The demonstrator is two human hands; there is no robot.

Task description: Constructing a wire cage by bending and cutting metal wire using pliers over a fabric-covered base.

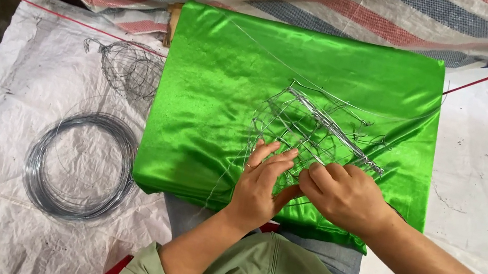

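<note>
Green satin cloth (213, 85) covers a board across the person's lap, probably so the thin wire shows up against it. Wire mesh frame (316, 126), half woven, lies on the cloth right of centre. Its long axis runs diagonally, from near the hands at lower left up toward upper right; the stiff edge rod points the same way.

Left hand (261, 183) rests flat on the near end of the mesh, fingers extended and close together, likely pinning it down. Right hand (344, 195) has fingers curled tight at the mesh edge, pinching wire; which strand, I cannot tell.

Wire coil (80, 165) lies on the white sack sheet (18, 90) to the left, a finished-looking wire basket (129, 70) beyond it. Both well apart from the hands.
</note>
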